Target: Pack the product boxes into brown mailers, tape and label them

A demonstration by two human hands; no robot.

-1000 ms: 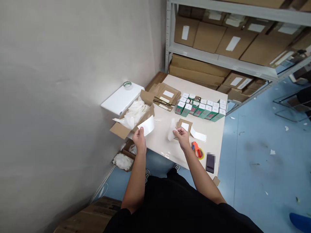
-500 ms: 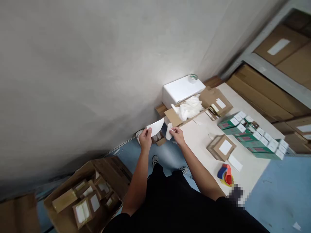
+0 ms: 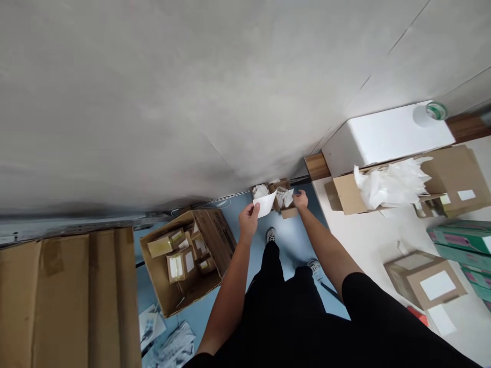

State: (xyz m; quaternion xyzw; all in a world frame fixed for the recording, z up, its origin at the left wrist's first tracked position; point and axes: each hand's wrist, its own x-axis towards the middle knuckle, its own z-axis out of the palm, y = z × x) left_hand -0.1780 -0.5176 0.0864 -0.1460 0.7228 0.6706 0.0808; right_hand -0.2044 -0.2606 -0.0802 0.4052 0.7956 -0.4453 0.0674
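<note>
My left hand (image 3: 249, 219) is closed on a white paper sheet (image 3: 264, 204), held up over the blue floor. My right hand (image 3: 300, 199) is closed on a small crumpled white scrap (image 3: 288, 197), held over a small open cardboard box (image 3: 280, 197) on the floor that holds crumpled white paper. The two hands are a short way apart, left of the white table (image 3: 368, 240).
A large open carton (image 3: 215, 237) with several small labelled boxes stands on the floor to my left, beside flat cardboard (image 3: 57, 301). On the table lie a box of white paper (image 3: 387, 181), a labelled brown box (image 3: 425, 278) and green boxes (image 3: 460, 243). A white foam box (image 3: 383, 135) sits by the wall.
My view has swung left and down from the table to the floor. Both hands moved off the table edge, and my right hand with the scrap is now over the small floor box.
</note>
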